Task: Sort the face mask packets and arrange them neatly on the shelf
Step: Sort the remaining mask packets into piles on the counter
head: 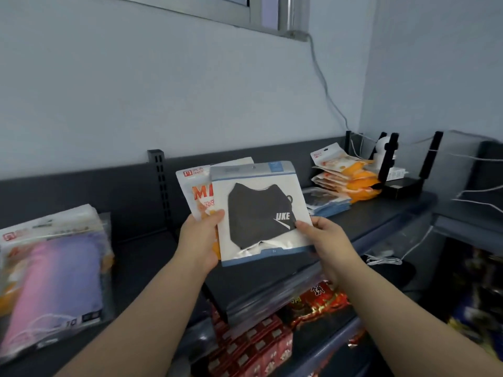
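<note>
Both hands hold up a small stack of face mask packets above the dark shelf. The front one is a clear black-mask packet with a blue-grey header. An orange-printed packet sits behind it. My left hand grips the stack's left edge, thumb on the front. At the packet's lower right corner my right hand pinches it. On the shelf's left lies a pile topped by a pink-purple mask packet. A stack of orange packets and a low stack of blue-edged packets lie at the right.
A black router with upright antennas, a small white camera and loose white cables crowd the shelf's right end. Red snack packs fill the lower tier. A slotted upright divides the shelf's back panel.
</note>
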